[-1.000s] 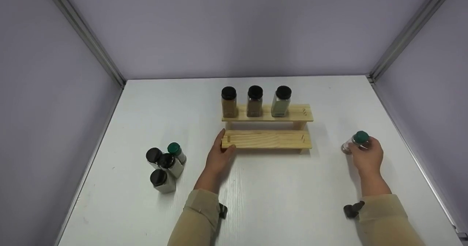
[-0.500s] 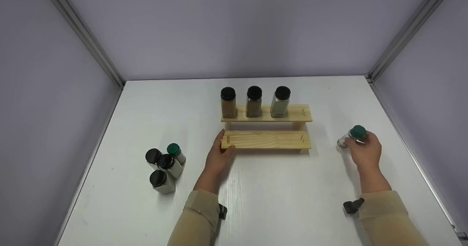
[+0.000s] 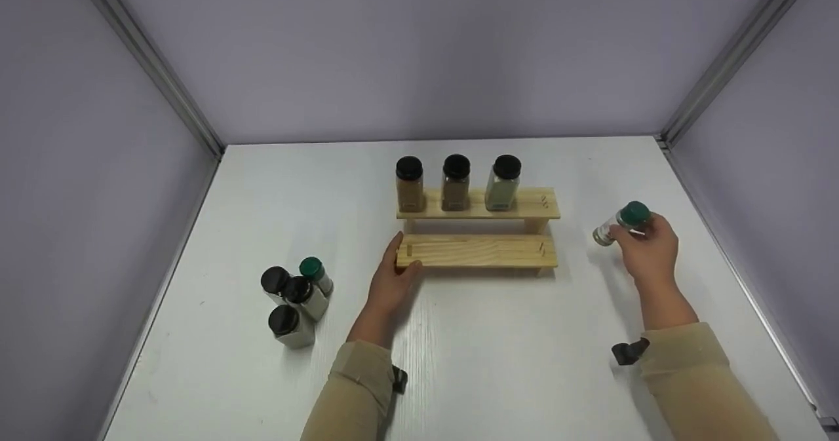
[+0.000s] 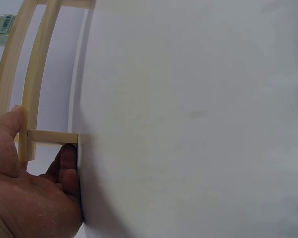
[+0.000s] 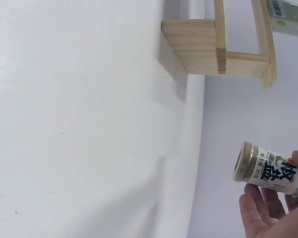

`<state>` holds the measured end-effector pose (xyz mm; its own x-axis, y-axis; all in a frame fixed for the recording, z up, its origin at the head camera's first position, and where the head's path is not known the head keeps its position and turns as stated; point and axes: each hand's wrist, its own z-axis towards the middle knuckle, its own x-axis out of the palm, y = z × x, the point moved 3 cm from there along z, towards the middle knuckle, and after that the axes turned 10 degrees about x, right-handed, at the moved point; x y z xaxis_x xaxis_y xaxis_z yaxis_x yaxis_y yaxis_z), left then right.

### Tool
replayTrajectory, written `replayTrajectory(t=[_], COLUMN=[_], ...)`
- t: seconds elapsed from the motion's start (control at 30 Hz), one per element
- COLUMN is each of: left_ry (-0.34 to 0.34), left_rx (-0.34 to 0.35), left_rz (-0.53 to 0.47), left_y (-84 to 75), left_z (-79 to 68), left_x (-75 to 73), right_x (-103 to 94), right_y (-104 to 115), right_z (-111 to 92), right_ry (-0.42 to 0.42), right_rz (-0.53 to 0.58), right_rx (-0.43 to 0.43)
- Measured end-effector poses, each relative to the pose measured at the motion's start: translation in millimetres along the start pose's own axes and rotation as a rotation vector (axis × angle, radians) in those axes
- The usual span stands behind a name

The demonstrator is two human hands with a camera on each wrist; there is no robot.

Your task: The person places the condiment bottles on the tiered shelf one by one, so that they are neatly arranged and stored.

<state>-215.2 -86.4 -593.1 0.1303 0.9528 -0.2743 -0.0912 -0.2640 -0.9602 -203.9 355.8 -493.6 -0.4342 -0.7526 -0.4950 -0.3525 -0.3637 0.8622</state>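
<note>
To the right of the wooden rack (image 3: 472,259), the right hand (image 3: 651,254) pinches a tilted, green-capped bottle (image 3: 615,225) above the surface (image 3: 498,356). Its label (image 5: 277,171) shows large dark characters that look like 椒盐, with "30克" in smaller print beside them. The left hand (image 3: 389,289) grips the left end of the rack's lower shelf (image 3: 498,249). Three black-capped jars (image 3: 411,191) stand on the upper shelf (image 3: 535,201); the pale green one carries a barcode (image 5: 276,8), its print too small to read. Well to the left, another green-capped bottle (image 3: 324,284) stands among three dark-capped jars (image 3: 297,333).
</note>
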Motion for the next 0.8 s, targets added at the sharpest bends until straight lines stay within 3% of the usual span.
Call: replayTrajectory(t=[0.37,0.8], left_ry=[-0.003,-0.038], left_rx=[-0.029,-0.09], left_rz=[0.002,-0.08], left_y=[-2.6,-2.7], left_z=[-5.4,-3.8], left_x=[0.1,2.5], right_x=[11.9,36.8], right_y=[46,82], right_z=[2,0], right_ry=[0.01,0.062], right_rz=[0.064,0.041], right_rx=[-0.155,-0.248])
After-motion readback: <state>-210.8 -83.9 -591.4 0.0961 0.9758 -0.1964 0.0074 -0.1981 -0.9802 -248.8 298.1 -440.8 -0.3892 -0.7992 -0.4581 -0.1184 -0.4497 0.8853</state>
